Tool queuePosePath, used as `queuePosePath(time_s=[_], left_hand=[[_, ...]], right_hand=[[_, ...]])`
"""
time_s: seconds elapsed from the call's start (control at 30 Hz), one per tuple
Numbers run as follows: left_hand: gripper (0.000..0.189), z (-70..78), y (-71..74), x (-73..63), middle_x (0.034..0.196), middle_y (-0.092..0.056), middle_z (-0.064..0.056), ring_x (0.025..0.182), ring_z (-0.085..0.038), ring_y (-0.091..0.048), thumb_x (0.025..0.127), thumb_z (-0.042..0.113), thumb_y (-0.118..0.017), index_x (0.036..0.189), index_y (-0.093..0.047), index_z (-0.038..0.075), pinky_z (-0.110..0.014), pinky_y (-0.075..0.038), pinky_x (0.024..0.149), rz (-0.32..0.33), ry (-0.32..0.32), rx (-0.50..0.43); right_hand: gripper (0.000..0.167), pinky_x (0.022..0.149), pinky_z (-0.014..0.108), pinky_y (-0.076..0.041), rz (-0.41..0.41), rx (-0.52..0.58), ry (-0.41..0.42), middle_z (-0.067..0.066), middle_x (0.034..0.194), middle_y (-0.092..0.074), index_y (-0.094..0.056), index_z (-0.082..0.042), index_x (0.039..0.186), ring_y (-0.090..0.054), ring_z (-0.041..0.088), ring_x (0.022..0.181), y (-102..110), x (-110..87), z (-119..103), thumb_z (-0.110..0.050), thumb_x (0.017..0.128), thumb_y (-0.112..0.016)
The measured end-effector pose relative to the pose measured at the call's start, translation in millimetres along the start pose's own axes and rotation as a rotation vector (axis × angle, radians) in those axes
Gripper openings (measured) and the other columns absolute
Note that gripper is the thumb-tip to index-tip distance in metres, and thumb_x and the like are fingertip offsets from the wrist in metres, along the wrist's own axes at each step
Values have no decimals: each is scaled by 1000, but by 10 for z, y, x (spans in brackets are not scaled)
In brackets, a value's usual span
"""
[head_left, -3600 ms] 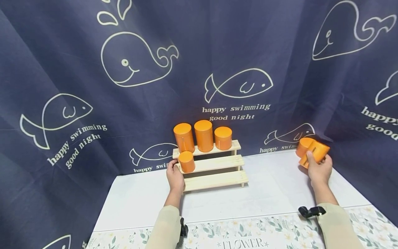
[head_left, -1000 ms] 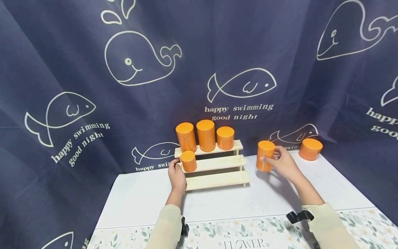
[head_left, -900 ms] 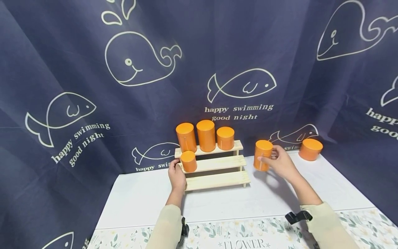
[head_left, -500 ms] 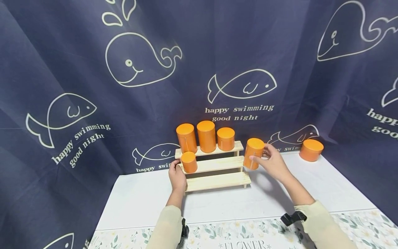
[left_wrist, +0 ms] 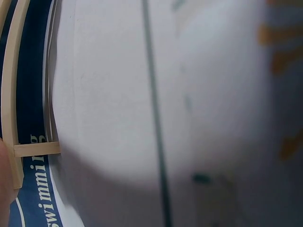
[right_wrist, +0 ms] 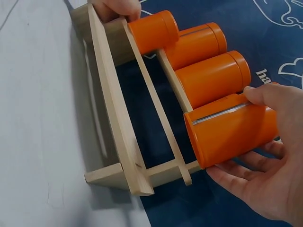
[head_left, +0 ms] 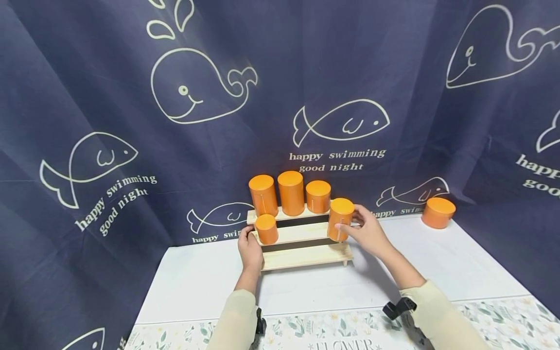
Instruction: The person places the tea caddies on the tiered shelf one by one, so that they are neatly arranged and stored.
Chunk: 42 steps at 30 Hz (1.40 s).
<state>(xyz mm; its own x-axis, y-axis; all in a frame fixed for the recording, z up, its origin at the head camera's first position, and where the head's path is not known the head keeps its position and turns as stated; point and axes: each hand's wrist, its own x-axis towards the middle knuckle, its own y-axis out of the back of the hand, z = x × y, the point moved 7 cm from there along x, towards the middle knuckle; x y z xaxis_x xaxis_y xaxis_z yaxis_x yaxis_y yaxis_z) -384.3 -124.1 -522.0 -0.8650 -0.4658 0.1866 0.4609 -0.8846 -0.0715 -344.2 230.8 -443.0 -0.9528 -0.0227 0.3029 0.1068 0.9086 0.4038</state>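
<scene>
My right hand [head_left: 369, 234] grips a tall orange canister [head_left: 337, 218], thumb on its front and fingers round its far side. The upright canister overlaps the right end of the middle step of a three-step wooden rack [head_left: 302, 256]; in the right wrist view its base [right_wrist: 191, 142] is close to the rack's end. My left hand [head_left: 250, 250] holds the rack's left end beside a small orange canister [head_left: 266, 230] on the middle step. On the top step stand two tall canisters, one left [head_left: 263, 197] and one central [head_left: 291, 195], and a shorter canister [head_left: 318, 198] at right.
A wide, low orange canister [head_left: 438, 214] stands on the white table [head_left: 306, 291] at the back right. Behind the rack hangs a dark blue curtain [head_left: 236, 155] with fish and whale drawings. A flower-printed strip [head_left: 302, 324] runs along the table's front.
My right hand has lifted the tall canister from beside the low one at right, turned it upright and carried it left to the rack. My left hand has stayed on the rack.
</scene>
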Motion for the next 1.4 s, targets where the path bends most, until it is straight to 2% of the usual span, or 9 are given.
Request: queuePosePath(time_s=[0.17,0.23,0.4,0.63,0.9,1.17,1.4], left_hand=[[26,8,-1,-4,126,-67,-25,130,-39,-60,106,-3,-40,115,-64,-8,-54,-47,118,4,-17,26],[26,11,2,-8,127,-67,-25,130,-39,-60,106,-3,-41,115,-64,-8,-54,-47,118,5,-20,33],[26,0,12,-8,128,-67,-25,132,-39,-59,107,-1,-41,116,-64,-7,-54,-46,118,3,-14,34],[26,1,22,5,128,-66,-25,133,-39,-58,107,-2,-40,117,-64,-7,-54,-45,120,1,-11,30],[26,-2,19,6,130,-66,-24,136,-39,-57,108,0,-40,118,-63,-7,-55,-43,121,-7,-3,37],[27,10,3,-4,130,-66,-24,134,-39,-57,108,0,-40,119,-63,-6,-54,-45,120,-8,-13,52],[27,19,-8,-21,129,-66,-24,133,-39,-58,107,1,-40,118,-64,-6,-55,-44,119,3,-17,74]], right_hand=[[65,92,14,-55,-18,38,0,25,133,-69,-54,-2,147,-70,38,119,-86,3,-13,-18,92,-83],[66,91,14,-55,-24,52,-3,24,133,-69,-54,-3,148,-70,39,121,-129,8,-28,-19,91,-84],[67,92,18,-60,-48,88,5,24,133,-69,-55,-3,149,-69,38,122,-261,33,-96,-19,91,-84],[65,91,30,-66,-74,125,14,26,131,-69,-57,-3,147,-71,43,120,-443,83,-151,-17,90,-85],[65,94,28,-65,-100,182,46,23,135,-69,-58,-3,145,-70,39,123,-659,136,-176,-13,87,-87],[67,104,40,-62,-98,232,31,24,138,-67,-56,-1,146,-68,41,128,-843,145,-211,-12,87,-86],[68,103,41,-62,-64,217,25,25,136,-68,-55,1,148,-68,39,125,-1018,180,-198,-13,89,-85]])
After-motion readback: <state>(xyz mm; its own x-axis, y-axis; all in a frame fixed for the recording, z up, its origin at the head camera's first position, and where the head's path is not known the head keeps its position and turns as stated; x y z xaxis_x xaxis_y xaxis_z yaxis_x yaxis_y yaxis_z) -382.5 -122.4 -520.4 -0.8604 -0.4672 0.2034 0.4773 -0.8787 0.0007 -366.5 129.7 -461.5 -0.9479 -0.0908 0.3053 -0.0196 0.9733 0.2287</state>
